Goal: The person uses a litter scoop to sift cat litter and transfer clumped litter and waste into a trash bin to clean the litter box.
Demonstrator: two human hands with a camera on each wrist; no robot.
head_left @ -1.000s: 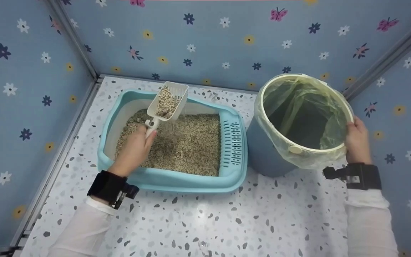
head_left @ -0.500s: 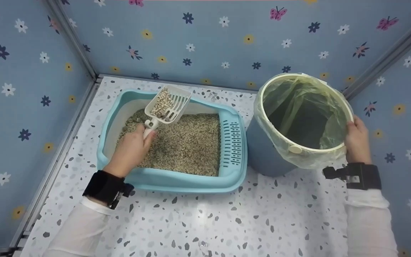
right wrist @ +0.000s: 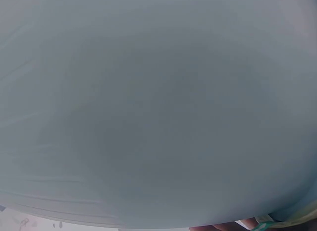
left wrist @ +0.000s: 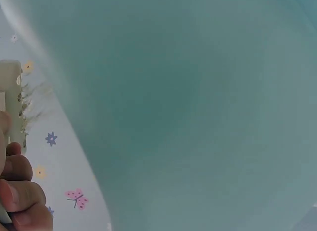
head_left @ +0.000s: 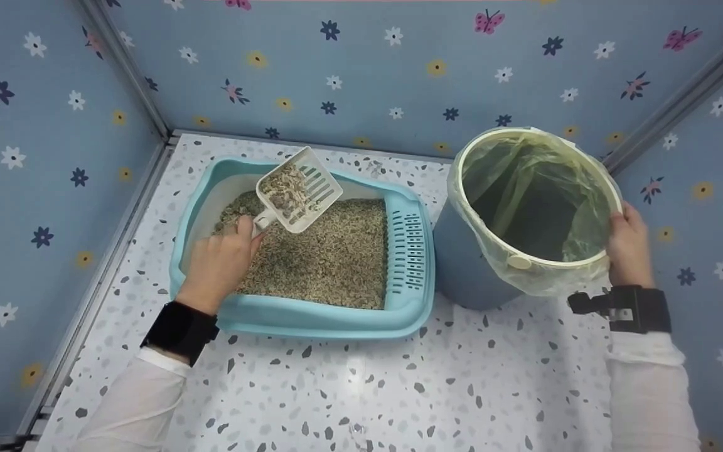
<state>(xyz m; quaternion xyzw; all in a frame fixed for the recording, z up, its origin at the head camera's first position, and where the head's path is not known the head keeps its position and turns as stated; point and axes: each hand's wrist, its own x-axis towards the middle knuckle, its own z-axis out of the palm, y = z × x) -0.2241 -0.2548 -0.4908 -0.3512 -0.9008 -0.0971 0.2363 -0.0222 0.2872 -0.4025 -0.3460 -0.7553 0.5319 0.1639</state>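
My left hand (head_left: 220, 260) grips the handle of a white slotted litter scoop (head_left: 317, 182), which is held over the litter box. Tan litter with some clumps (head_left: 286, 188) lies in the scoop, mostly towards its left side. Below it, the blue litter box (head_left: 330, 320) holds a bed of grey-brown litter (head_left: 330, 263). In the left wrist view, curled fingers (left wrist: 27, 196) show at the lower left beside the box's blurred wall. My right hand (head_left: 630, 248) grips the right rim of a blue-grey bin (head_left: 474, 276), which leans and is lined with a yellowish bag (head_left: 518, 157).
The bin stands just right of the litter box. A speckled white surface (head_left: 349, 389) lies under both. Blue flowered panels (head_left: 374, 75) enclose the back and both sides, joined by metal strips at the corners.
The scoop has tilted and turned to the right, its litter spreading lower over the slots. Falling grains and dust seen earlier are gone. My right hand and the bin stay put.
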